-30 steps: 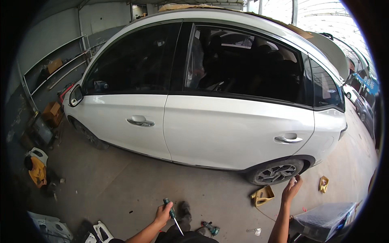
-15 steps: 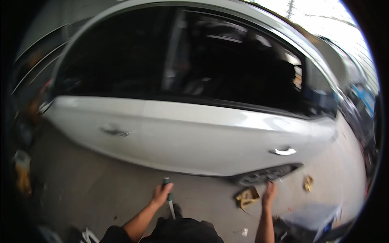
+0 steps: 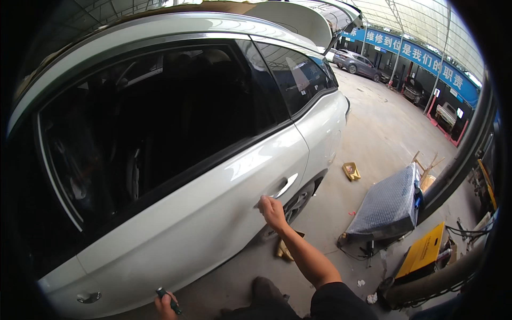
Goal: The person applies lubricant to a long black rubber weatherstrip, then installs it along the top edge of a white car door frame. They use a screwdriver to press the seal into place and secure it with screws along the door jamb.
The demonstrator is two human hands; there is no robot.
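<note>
My left hand (image 3: pixel 164 308), low at the picture's edge, is closed round the dark green handle of a screwdriver (image 3: pixel 174 304); its shaft was visible a moment earlier but is hidden now. My right hand (image 3: pixel 273 212) is raised in front of the white car's door (image 3: pixel 213 197), just below and left of the chrome door handle (image 3: pixel 288 184). Its fingers are curled together, and anything between them is too small to see. I cannot tell whether it touches the panel. Another door handle (image 3: pixel 89 297) shows at the lower left.
A yellow wheel chock (image 3: pixel 286 248) sits by the car's wheel (image 3: pixel 298 205), and another yellow chock (image 3: pixel 351 171) lies farther off. To the right stand a bubble-wrapped box (image 3: pixel 386 202), a yellow board (image 3: pixel 421 250) and a dark post (image 3: pixel 453 154). The car's tailgate (image 3: pixel 298 20) is raised.
My view has swung right toward the car's raised tailgate end. My right hand has come up from near the wheel to beside the door handle. The screwdriver remains in my left hand.
</note>
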